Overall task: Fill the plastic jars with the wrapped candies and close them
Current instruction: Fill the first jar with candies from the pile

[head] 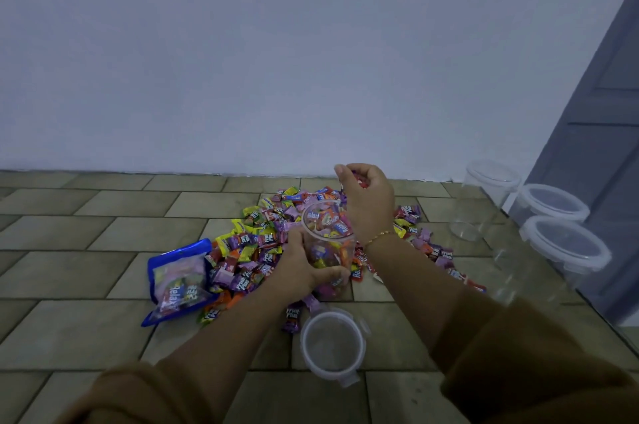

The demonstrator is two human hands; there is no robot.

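Tiled floor (103,236) meets plain white wall (276,60). Left hand (301,271) grips jar (328,243); right hand (368,202) clutches candies (359,182) above it.

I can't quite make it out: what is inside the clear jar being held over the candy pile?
The clear jar holds wrapped candies, mostly pink, orange and yellow, nearly up to its rim. The left hand covers its lower side, so the bottom layer stays hidden.
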